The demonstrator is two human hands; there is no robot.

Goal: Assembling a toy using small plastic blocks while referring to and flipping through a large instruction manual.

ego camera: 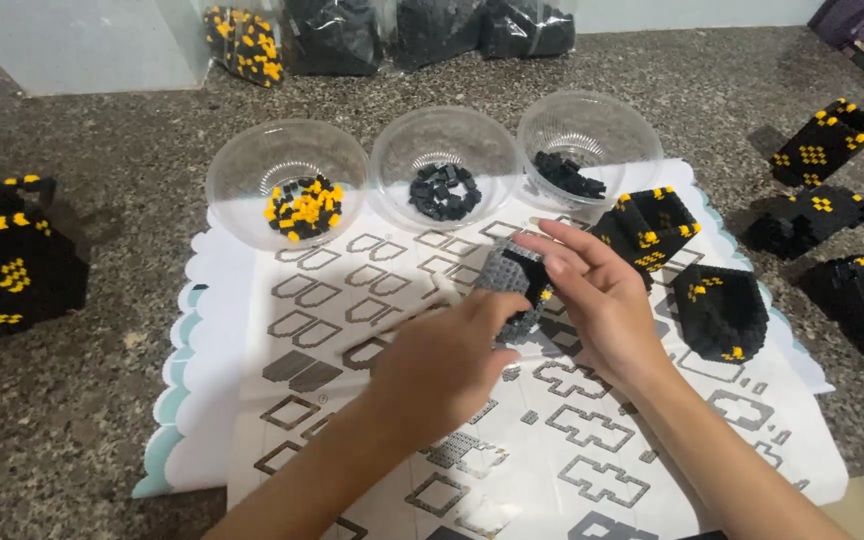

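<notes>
**Two hands on a small grey-and-black brick piece, mid-sheet**

Only the head view here, looking down at a speckled stone tabletop (102, 420).

Both hands meet over the middle of a big white instruction sheet (592, 470) printed with grey outline diagrams. The right hand (602, 295) has a small brick assembly (510, 272), grey on top and black at the side, pinched between fingers and thumb, so that grip is closed around the piece. The left hand (442, 365) comes in from below and its fingertips press against the lower edge of the same assembly; it's curled up, but I honestly can't tell whether it's gripping the piece or just touching it, since the back of the hand hides the fingers. The piece sits just above the sheet, roughly in front of the middle bowl.

Three clear plastic bowls line the far edge of the sheet: the left bowl (252, 170) holds yellow and black bits, the middle bowl (402, 150) dark grey bits, the right bowl (622, 125) black ones.

Right of the hands, on the sheet, stand a black-and-yellow block (649, 225) and a darker black block (720, 312). Off the sheet, further right, a cluster of similar built pieces (822, 170) lies on the stone. Another dark build (7, 260) sits at the far left. Plastic bags of bricks (352, 35) lie along the back edge.
</notes>
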